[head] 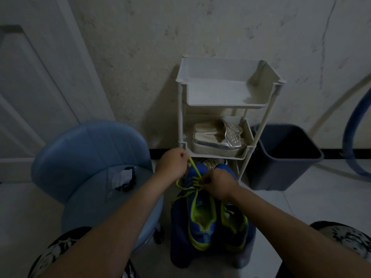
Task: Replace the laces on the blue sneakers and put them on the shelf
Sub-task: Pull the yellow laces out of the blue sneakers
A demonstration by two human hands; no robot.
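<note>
1. Blue sneakers (202, 223) sit side by side on a dark blue stand (178, 237) between the person's knees, toes just short of the white shelf (228, 106).
2. The left hand (172, 163) is clenched round the free end of a neon green lace (195, 170), holding it taut near the middle tray's front-left corner.
3. The right hand (219, 184) pinches the lace at the upper eyelets of the left-side sneaker.
4. Silver shoes (216, 141) fill the shelf's middle tray to its front rim.
5. A blue chair (86, 157) crowds the stand's left edge; a dark bin (281, 173) stands just right of the shelf.
6. Pale floor (301, 203) shows to the right of the stand, in front of the bin.
</note>
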